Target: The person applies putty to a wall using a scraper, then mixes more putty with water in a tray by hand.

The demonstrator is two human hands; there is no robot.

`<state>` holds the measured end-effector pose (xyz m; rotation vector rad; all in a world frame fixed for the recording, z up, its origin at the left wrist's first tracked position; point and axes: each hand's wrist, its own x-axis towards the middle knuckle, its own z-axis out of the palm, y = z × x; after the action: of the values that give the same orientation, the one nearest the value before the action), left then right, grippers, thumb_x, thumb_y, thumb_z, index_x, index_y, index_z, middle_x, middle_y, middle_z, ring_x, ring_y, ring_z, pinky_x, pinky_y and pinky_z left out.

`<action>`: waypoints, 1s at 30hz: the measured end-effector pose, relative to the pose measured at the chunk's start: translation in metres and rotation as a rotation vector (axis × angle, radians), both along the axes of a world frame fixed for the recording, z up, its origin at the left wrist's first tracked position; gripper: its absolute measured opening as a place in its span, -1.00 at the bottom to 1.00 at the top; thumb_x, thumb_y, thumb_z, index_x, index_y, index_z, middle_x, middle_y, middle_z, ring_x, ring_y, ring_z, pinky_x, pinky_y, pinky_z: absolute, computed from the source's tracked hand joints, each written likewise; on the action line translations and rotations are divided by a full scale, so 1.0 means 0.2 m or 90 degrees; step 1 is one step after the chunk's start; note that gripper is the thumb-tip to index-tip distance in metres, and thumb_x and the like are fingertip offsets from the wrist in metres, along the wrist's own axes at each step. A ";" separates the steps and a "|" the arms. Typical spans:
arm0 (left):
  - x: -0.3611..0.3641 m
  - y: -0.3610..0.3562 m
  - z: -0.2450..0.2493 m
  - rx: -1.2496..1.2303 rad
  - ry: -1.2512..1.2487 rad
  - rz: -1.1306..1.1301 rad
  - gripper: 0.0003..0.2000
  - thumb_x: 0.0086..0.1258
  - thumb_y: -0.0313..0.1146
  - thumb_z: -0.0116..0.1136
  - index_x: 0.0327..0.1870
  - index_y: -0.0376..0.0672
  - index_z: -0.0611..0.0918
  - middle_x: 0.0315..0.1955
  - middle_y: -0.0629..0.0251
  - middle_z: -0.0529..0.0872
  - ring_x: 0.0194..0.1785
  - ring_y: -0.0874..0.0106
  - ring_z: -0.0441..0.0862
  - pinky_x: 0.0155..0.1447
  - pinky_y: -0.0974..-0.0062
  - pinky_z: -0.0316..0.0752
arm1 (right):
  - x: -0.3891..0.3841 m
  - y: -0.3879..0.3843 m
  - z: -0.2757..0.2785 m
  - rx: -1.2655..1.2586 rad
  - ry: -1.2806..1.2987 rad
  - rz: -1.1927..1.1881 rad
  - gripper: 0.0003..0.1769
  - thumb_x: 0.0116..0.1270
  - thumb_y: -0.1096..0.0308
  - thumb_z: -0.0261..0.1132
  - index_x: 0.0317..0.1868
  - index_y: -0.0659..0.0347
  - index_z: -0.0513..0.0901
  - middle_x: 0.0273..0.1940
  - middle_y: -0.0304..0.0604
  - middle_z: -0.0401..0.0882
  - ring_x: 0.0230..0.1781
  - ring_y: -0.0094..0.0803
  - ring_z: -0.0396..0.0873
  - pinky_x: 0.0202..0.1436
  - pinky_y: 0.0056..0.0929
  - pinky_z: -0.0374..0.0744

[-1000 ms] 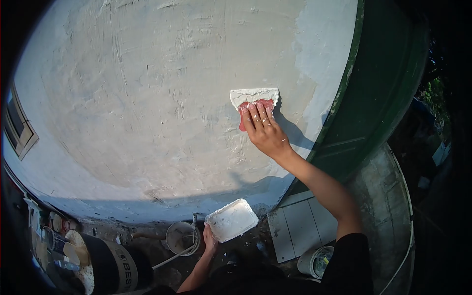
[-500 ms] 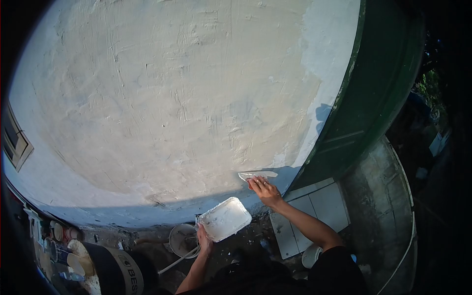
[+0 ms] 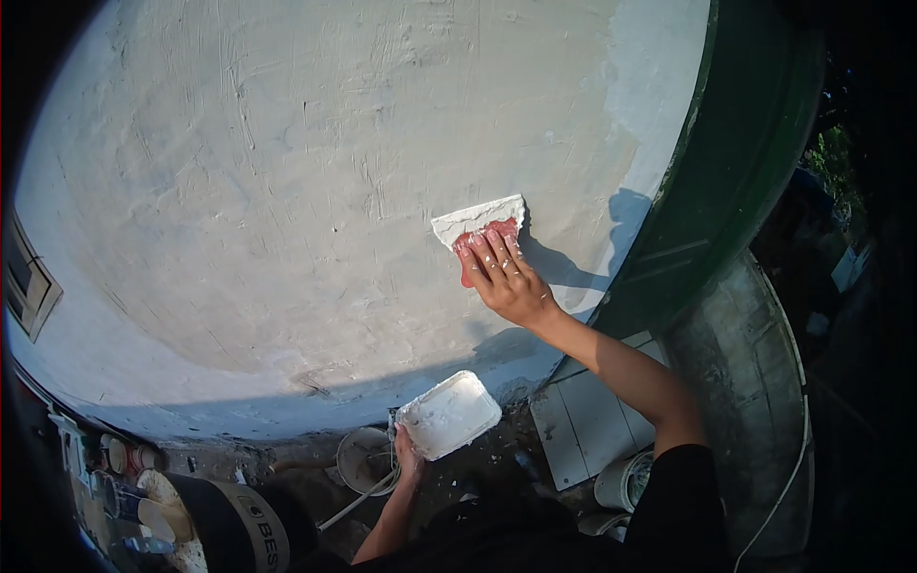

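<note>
My right hand [image 3: 509,279] presses a red putty knife [image 3: 484,228] to the wall [image 3: 287,210], its fingers spread over the blade. White putty coats the broad edge of the knife, and flecks of it dot my fingers. Lower down, my left hand [image 3: 408,456] grips the near left edge of a white rectangular tray [image 3: 449,416] smeared with putty. The tray is held tilted below the knife, close to the foot of the wall. Beige, streaky filler covers most of the wall, with paler paint around its margins.
A green door or panel [image 3: 659,258] borders the wall on the right. White tiles [image 3: 592,420] lie beneath it. At lower left stand a dark drum [image 3: 224,525] and a bucket [image 3: 367,458] with a pipe. Another bucket [image 3: 626,480] is near my right elbow. A small window [image 3: 33,282] sits far left.
My right hand has moved up the wall with the putty knife, whose putty-covered face now shows. The tray in my left hand has shifted slightly right and up.
</note>
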<state>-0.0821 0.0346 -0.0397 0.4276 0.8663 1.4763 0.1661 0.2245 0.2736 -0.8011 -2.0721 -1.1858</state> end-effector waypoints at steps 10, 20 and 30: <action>-0.08 -0.15 0.26 -0.005 0.097 0.062 -0.47 0.58 0.11 -0.30 0.21 -0.18 0.44 0.06 0.25 0.59 0.10 0.38 0.57 0.21 0.33 0.48 | 0.09 -0.23 -1.06 -0.263 0.023 -0.008 -0.56 0.34 0.29 0.17 0.21 0.22 0.53 0.17 0.03 0.53 0.23 -0.01 0.49 0.32 -0.06 0.46; 0.01 -0.05 0.08 -0.010 -0.043 0.004 -0.46 0.58 0.11 -0.30 0.20 -0.21 0.44 0.07 0.25 0.58 0.10 0.39 0.56 0.20 0.37 0.48 | 0.31 -0.14 0.00 -0.113 0.153 -0.007 -0.48 0.29 0.50 0.12 0.30 0.15 0.49 0.28 -0.04 0.47 0.30 -0.05 0.44 0.32 -0.08 0.47; 0.19 -0.04 0.21 0.027 0.086 0.059 -0.46 0.60 0.08 -0.32 0.18 -0.25 0.47 0.06 0.26 0.59 0.10 0.41 0.55 0.22 0.44 0.42 | 0.30 -0.09 -1.18 -0.165 -0.020 -0.050 -0.53 0.37 0.30 0.11 0.29 0.13 0.49 0.34 -0.03 0.38 0.40 -0.04 0.30 0.44 -0.03 0.30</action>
<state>-0.0433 0.0267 0.0024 0.5289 0.9738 1.5665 0.2257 0.2070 0.0377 -0.9972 -2.2687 -0.9872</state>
